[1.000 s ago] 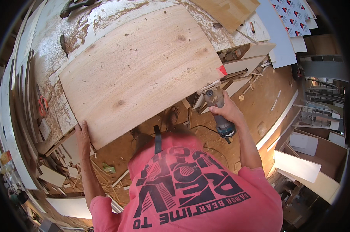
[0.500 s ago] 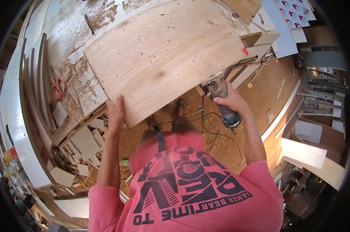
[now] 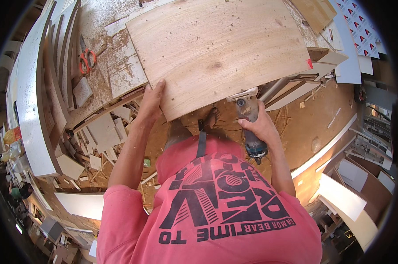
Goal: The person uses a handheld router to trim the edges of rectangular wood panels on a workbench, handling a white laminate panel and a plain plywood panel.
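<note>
A light plywood panel [image 3: 216, 53] with scattered dark specks lies on the workbench, its near edge overhanging. My left hand [image 3: 152, 97] is closed on the panel's near left corner, thumb on the top face and fingers partly hidden under it. In my right hand [image 3: 261, 125] is a trim router [image 3: 248, 112], gripped around its grey body with the dark end hanging toward me. Its flat base plate is at the panel's near edge, around the middle of that edge. The cutting bit is hidden.
Orange-handled scissors [image 3: 87, 60] lie on the dusty workbench [image 3: 119, 66], left of the panel. Curved strips [image 3: 53, 83] stand along the bench's left side. Offcuts [image 3: 104, 132] are piled below the bench. A red mark [image 3: 309, 64] sits at the panel's right corner.
My right hand has moved the router leftward along the panel's near edge. My left hand keeps its hold on the corner. The whole view has shifted, so the bench appears farther right and higher.
</note>
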A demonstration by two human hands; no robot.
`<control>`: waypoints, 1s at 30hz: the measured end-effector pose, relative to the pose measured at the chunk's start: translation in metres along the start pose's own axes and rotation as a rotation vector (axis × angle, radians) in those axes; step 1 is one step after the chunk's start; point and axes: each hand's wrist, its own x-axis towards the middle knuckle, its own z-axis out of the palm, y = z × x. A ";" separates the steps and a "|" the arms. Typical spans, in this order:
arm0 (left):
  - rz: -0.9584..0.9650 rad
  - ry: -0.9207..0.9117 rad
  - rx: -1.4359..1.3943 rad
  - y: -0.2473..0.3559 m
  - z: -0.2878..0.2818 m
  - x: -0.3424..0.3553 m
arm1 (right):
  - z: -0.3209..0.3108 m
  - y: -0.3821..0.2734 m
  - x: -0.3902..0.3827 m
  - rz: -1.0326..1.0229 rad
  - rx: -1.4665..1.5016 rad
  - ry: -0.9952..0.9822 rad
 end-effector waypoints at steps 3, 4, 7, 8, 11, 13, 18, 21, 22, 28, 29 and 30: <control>-0.047 -0.047 -0.029 0.002 -0.002 0.000 | 0.021 -0.005 -0.006 0.017 -0.041 0.009; -0.050 -0.072 -0.049 0.002 -0.002 0.000 | 0.028 -0.009 -0.008 0.029 -0.062 0.018; -0.064 -0.100 -0.092 0.001 -0.001 -0.001 | 0.042 -0.034 -0.018 0.046 0.016 -0.032; -0.047 -0.116 -0.104 -0.001 -0.003 0.001 | 0.052 -0.039 -0.022 0.052 0.021 -0.026; -0.011 -0.156 -0.144 -0.010 -0.006 0.010 | 0.079 -0.055 -0.034 0.063 0.012 -0.014; -0.016 -0.164 -0.156 -0.015 -0.008 0.014 | 0.100 -0.062 -0.042 0.074 -0.012 -0.022; -0.013 -0.190 -0.171 -0.018 -0.010 0.018 | 0.150 -0.082 -0.056 0.058 -0.052 -0.042; -0.031 -0.174 -0.166 -0.010 -0.006 0.009 | 0.167 -0.096 -0.063 0.107 -0.029 -0.027; -0.041 -0.160 -0.160 -0.007 -0.005 0.006 | 0.171 -0.097 -0.063 0.107 -0.031 -0.026; -0.077 -0.125 -0.163 0.002 -0.004 0.000 | 0.192 -0.094 -0.068 0.067 -0.066 0.004; -0.063 -0.134 -0.165 0.001 -0.004 0.000 | 0.194 -0.096 -0.069 0.061 -0.075 0.002; -0.047 -0.142 -0.168 -0.001 -0.004 0.001 | 0.195 -0.097 -0.070 0.053 -0.084 0.000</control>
